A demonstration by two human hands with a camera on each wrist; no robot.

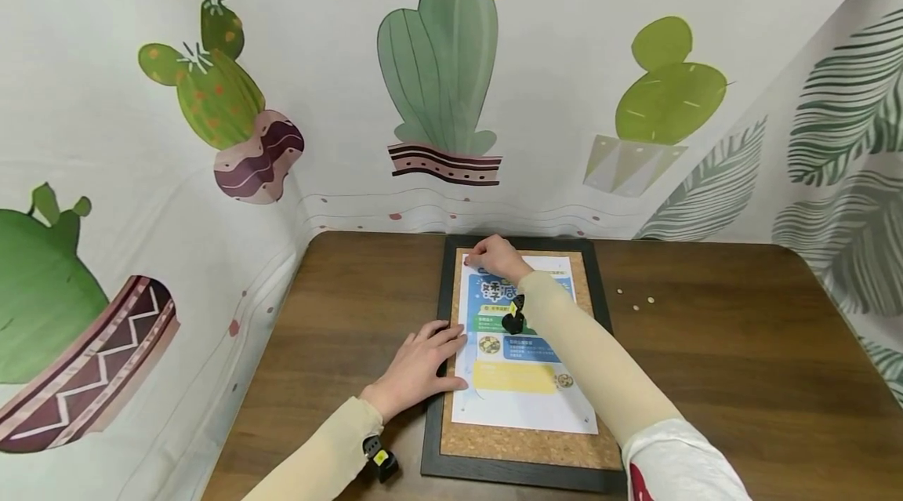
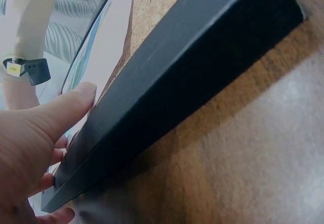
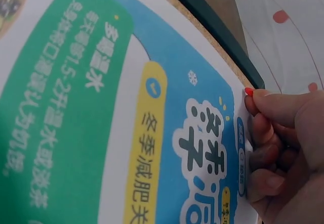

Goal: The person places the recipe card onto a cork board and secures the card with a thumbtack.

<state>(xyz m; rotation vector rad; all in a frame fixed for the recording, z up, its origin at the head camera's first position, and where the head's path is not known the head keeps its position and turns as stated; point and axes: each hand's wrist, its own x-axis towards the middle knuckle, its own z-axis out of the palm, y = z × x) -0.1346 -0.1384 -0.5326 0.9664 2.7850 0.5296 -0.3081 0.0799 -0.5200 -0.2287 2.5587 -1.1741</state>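
Note:
A printed poster (image 1: 522, 415) lies on a cork board (image 1: 522, 444) with a black frame (image 1: 525, 474). At the poster's top left corner my right hand (image 1: 499, 258) pinches a small red pushpin (image 3: 249, 91) between thumb and curled forefinger. Whether the pin's point is in the cork is hidden. My left hand (image 1: 418, 369) rests across the frame's left side, its fingers spread and reaching the poster's left edge. In the left wrist view the thumb (image 2: 76, 102) lies over the frame onto the paper.
Several small pale pushpins (image 1: 636, 307) lie on the brown wooden table (image 1: 719, 344) right of the board. Behind the table hangs a white cloth (image 1: 557, 93) printed with cacti and leaves. The board's top edge is close to that cloth.

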